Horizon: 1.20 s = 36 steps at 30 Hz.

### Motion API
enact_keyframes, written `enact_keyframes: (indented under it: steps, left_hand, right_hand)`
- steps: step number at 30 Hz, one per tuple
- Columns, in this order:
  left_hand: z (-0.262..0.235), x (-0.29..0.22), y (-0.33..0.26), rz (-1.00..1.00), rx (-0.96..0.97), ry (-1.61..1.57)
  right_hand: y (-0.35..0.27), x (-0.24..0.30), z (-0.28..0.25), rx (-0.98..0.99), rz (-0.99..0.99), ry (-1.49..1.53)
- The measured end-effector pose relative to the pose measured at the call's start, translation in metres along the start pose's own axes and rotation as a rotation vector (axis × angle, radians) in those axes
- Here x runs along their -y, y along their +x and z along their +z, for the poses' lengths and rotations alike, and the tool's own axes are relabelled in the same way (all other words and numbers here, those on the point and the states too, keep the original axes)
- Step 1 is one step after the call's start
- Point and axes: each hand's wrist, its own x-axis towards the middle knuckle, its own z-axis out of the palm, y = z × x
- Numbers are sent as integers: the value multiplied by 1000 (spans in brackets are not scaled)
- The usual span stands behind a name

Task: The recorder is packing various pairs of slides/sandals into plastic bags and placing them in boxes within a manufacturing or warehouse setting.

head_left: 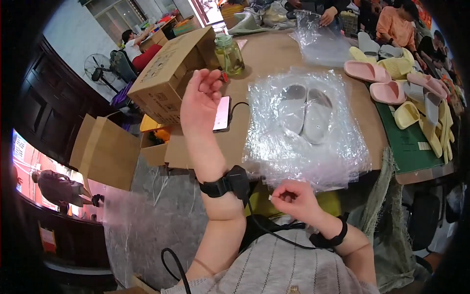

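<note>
My left hand is raised over the table beside the cardboard box, its fingers loosely curled; whether they hold anything is hidden. A small red and black object shows by its fingertips. A phone with a lit screen lies beside that wrist. Close to my body, my right hand pinches a small white piece between thumb and fingertips. In front of it, a pair of grey slippers sits in or under clear plastic on a stack of clear plastic bags.
A cardboard box and a green-lidded bottle stand at the far left of the table. Pink, yellow and grey slippers pile up on the right. More clear bags lie across the table near another person's hand.
</note>
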Motion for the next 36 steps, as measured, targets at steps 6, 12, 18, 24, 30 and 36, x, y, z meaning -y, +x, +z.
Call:
enact_keyframes:
  steps: [6, 12, 18, 24, 30, 36]
  left_hand:
    - [3, -5, -1, 97, -106, -12]
    - [9, 6, 3, 90, -63, 93]
    - [10, 12, 4, 72, -115, 101]
    - [9, 15, 5, 77, -87, 84]
    - [20, 19, 2, 73, -106, 120]
    - [20, 20, 2, 77, -96, 120]
  right_hand:
    - [14, -3, 18, 74, 70, -23]
    - [18, -5, 24, 88, 74, -15]
    - [18, -3, 25, 106, 99, -17]
    - [17, 1, 27, 119, 121, -103]
    - [18, -4, 28, 132, 82, -113]
    - [16, -1, 26, 139, 9, -164]
